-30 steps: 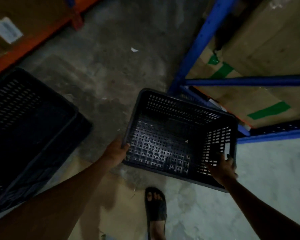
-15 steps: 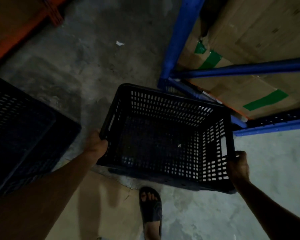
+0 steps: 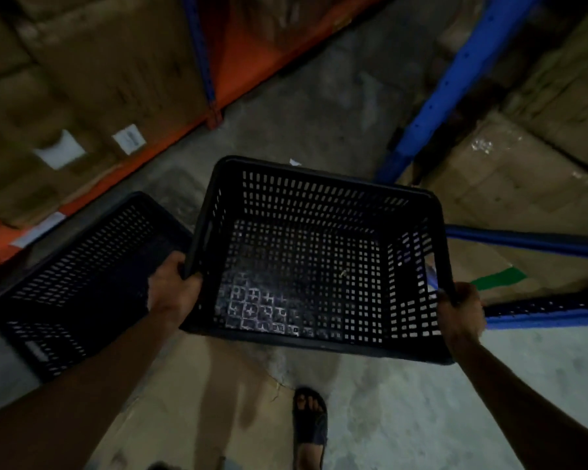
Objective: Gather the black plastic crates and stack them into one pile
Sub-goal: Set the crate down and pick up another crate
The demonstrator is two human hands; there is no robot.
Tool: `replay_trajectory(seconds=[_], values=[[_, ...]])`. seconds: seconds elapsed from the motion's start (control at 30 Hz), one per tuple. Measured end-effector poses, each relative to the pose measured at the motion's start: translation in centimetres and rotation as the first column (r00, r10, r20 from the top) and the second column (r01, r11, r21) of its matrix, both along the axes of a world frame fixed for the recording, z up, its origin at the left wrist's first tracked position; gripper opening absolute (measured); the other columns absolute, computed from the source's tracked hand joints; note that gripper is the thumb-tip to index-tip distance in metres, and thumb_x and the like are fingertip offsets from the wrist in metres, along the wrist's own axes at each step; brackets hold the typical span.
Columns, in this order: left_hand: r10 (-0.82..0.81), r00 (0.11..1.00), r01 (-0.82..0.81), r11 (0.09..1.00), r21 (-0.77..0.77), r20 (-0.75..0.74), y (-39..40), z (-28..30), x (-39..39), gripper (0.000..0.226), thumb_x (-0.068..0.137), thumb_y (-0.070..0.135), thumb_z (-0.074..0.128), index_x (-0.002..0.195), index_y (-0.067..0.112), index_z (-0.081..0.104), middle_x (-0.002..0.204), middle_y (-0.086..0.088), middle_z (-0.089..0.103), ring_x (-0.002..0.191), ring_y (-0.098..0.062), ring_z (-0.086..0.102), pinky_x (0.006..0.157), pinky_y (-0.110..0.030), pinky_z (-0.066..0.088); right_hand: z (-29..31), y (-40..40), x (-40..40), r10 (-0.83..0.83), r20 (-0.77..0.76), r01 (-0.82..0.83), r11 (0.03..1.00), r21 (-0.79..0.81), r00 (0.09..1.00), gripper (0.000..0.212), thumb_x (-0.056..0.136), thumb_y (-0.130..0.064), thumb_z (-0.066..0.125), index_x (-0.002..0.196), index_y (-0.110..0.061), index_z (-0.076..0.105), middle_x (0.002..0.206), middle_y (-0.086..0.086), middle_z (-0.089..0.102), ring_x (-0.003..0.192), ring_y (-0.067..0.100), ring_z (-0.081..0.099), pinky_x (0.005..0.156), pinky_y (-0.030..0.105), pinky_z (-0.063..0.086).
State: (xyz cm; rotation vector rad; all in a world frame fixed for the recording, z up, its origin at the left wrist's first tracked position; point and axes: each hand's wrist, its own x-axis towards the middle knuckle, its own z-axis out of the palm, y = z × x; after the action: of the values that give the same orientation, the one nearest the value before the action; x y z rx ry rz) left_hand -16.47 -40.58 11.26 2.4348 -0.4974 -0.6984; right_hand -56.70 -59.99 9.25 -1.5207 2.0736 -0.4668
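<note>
The held black crate (image 3: 316,252) hangs above the concrete floor (image 3: 404,418), open top up. The left hand (image 3: 172,293) clamps its left rim and the right hand (image 3: 460,312) its right rim, each grip curled tight. Just left of it sits another black crate (image 3: 78,279).

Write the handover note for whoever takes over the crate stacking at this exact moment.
Left hand: closed on the left rim of the carried crate.
Right hand: closed on its right rim.
The crate is empty, held off the floor, between the racks.
A second black crate sits low at left, possibly more than one nested.
Done: one crate picked up.
Left: set it into the left crate; gather any others out of view.
</note>
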Motion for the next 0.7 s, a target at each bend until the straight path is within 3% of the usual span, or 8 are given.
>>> replay_trajectory(seconds=[0.23,0.33,0.5,0.7], values=[[0.165,0.980,-0.157,0.985,-0.071,0.115,8.8,4.8,5.7,0.008,0.085,0.023,0.064,0.093,0.021,0.062,0.084,-0.011,0.067,0.085,-0.035,0.065,0.072,-0.036,0.053,4.5,-1.3,10.3,0.238,0.099,-0.227,0.967,-0.111,0.966,0.013,0.087,-0.015,0.059,0.096,-0.008,0.053,0.092,0.023,0.059,0.089,0.039,0.059,0.081,0.052,0.047],[0.289,0.942,-0.279,0.957,-0.081,0.169,13.8,5.0,8.1,0.022,0.085,0.026,0.065,0.106,0.019,0.065,0.092,-0.014,0.071,0.089,-0.035,0.067,0.073,-0.037,0.052,4.3,-0.3,16.0,0.350,0.091,-0.341,0.935,-0.102,0.932,0.019,0.088,-0.024,0.061,0.101,-0.011,0.054,0.096,0.020,0.064,0.091,0.040,0.061,0.077,0.043,0.045],[0.491,0.855,-0.489,0.870,-0.052,0.168,21.1,4.1,11.9,0.038,0.084,0.026,0.066,0.121,0.017,0.062,0.106,-0.020,0.072,0.099,-0.040,0.067,0.086,-0.047,0.055,3.6,2.9,26.4,0.481,0.136,-0.467,0.876,-0.125,0.866,0.024,0.088,-0.024,0.063,0.105,-0.007,0.059,0.101,0.023,0.066,0.097,0.040,0.062,0.078,0.039,0.044],[0.589,0.785,-0.593,0.804,-0.043,0.194,29.3,2.6,16.5,0.031,0.085,0.024,0.065,0.114,0.013,0.065,0.107,-0.024,0.070,0.101,-0.044,0.064,0.081,-0.047,0.052,2.9,8.1,37.3,0.594,0.184,-0.588,0.804,-0.089,0.784,0.016,0.089,-0.022,0.060,0.101,-0.010,0.060,0.096,0.020,0.066,0.099,0.039,0.062,0.087,0.043,0.046]])
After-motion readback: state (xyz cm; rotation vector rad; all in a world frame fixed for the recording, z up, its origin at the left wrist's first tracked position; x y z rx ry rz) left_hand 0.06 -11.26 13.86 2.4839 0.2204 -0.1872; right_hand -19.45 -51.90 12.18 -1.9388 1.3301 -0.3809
